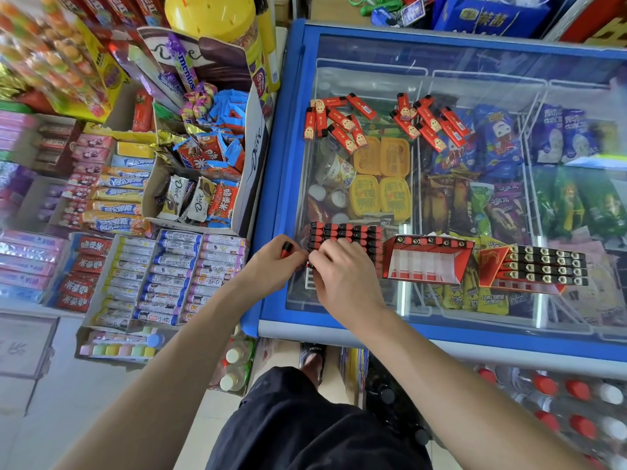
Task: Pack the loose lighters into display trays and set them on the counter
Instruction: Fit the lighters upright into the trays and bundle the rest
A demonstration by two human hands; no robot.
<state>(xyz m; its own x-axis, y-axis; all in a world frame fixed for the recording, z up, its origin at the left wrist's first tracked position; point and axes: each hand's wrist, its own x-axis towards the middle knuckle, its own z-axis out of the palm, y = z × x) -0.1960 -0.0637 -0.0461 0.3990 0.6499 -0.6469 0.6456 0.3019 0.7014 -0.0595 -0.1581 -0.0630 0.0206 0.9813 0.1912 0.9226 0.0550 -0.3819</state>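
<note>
Both hands meet at the near left corner of the freezer lid (441,56). Curled around one red lighter (286,250), the left hand (271,266) shows the lighter's black cap above the thumb. Just beside it, the right hand (339,276) lies with bent fingers over the near edge of the filled tray (346,234); whether it grips a lighter there cannot be told. That tray sits on the glass with rows of black-capped red lighters standing upright in it. To the right of the filled tray stands a red tray (427,262) with only its back row filled and white slots bare in front. Further right is a third tray (539,266), four rows full. Beyond the filled tray, toward the far edge of the glass, loose lighters (383,122) lie scattered in two clusters. Left of the freezer, a shelf holds a Dove box (252,157) of wrapped sweets.
</note>
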